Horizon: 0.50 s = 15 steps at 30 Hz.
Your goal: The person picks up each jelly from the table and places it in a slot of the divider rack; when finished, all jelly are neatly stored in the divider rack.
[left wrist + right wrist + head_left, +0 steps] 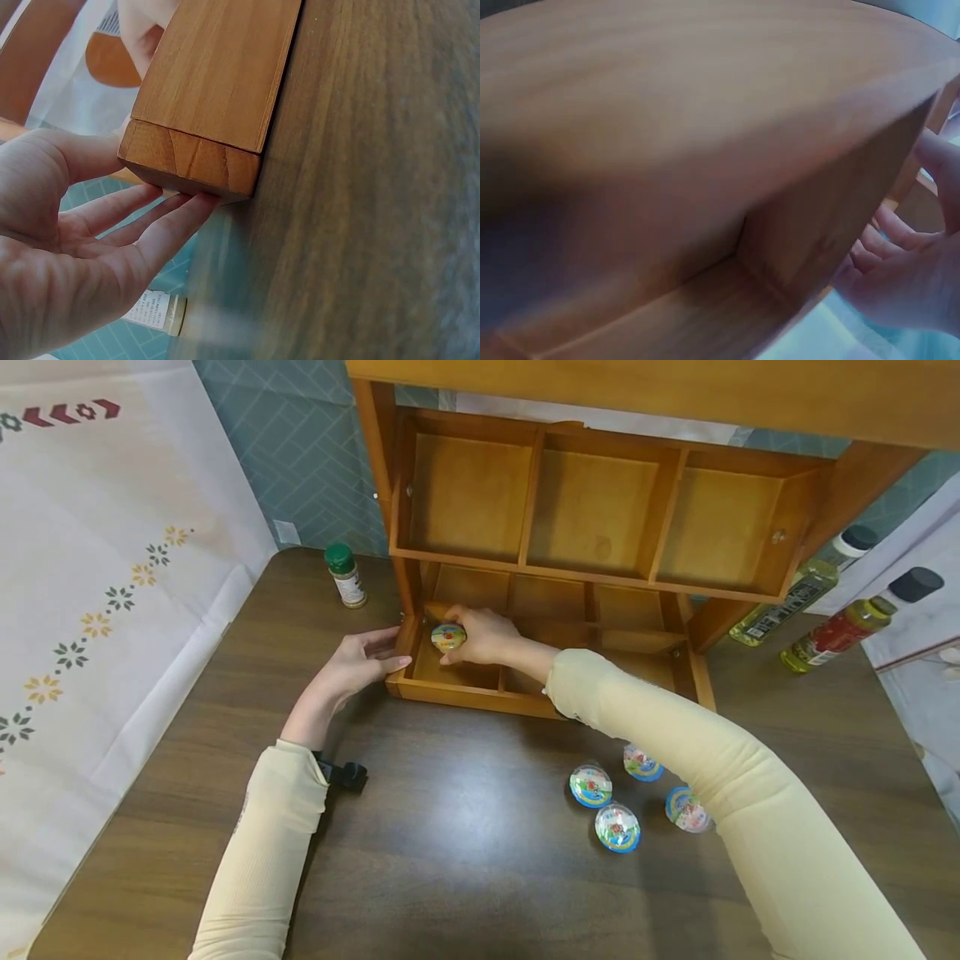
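Note:
In the head view my left hand [352, 667] is at the front left corner of a wooden rack [465, 693]. Thumb and fingers hold that corner from two sides, as the left wrist view also shows with the hand [97, 225] around the rack's end block [191, 154]. My right hand [487, 637] reaches into the left compartment of the lower tier. It grips a small jelly cup [447, 637] with a colourful printed lid. In the right wrist view wooden boards fill most of the picture, and the cup is hidden.
Several similar jelly cups [591, 787] lie on the table [450, 877] below my right forearm. A green-capped spice jar [347, 577] stands left of the rack. Two bottles, one of yellow oil [795, 597] and one with a red label [847, 627], stand at the right. An upper divided tier [600, 502] overhangs the lower one.

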### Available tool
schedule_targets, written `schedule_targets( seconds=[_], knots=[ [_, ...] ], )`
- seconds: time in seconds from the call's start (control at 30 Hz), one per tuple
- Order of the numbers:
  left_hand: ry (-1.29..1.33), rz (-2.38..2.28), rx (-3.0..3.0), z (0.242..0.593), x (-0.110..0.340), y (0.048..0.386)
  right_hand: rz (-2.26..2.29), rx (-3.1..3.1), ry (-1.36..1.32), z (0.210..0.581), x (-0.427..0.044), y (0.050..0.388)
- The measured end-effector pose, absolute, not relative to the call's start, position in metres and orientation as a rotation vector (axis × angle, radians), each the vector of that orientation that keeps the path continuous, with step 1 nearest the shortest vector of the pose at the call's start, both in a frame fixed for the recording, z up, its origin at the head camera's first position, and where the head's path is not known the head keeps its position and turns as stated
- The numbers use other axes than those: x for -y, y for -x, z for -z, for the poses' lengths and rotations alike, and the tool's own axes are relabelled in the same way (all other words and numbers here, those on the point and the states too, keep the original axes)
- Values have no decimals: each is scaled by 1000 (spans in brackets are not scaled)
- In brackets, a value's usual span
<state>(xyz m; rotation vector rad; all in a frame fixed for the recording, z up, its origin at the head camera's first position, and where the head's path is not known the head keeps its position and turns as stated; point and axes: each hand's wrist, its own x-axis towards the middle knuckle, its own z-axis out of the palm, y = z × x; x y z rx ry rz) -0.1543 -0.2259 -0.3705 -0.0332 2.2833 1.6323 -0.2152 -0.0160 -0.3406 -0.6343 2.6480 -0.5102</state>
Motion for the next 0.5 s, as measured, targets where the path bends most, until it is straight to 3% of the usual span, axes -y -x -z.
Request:
schedule_targets(
  seconds=[0.27, 0.5],
  knots=[
    [36, -1609, -2279, 371, 227, 154, 610, -2644, 808, 327, -14, 203],
    [15, -1600, -2286, 372, 228, 155, 778, -2610, 1026, 315, -58, 168]
  ],
)
